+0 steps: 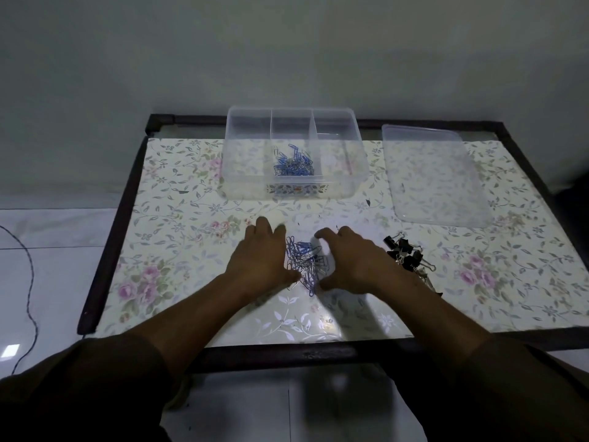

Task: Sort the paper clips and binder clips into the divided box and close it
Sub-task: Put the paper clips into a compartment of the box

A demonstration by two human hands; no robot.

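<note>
A clear divided box (248, 183) stands at the back of the table with blue and silver paper clips (292, 163) in its middle compartment. Its clear lid (436, 180) lies flat to the right. A loose pile of paper clips (304, 258) lies on the table between my hands. My left hand (261, 260) cups the pile's left side, fingers spread. My right hand (353, 260) curls around its right side. Neither hand lifts any clips. Black binder clips (409, 256) lie in a heap just right of my right wrist, partly hidden by it.
The table (178, 218) has a floral cover and a dark raised frame (108, 231). A wall rises right behind the box. A cable (30, 282) runs over the tiled floor at the left.
</note>
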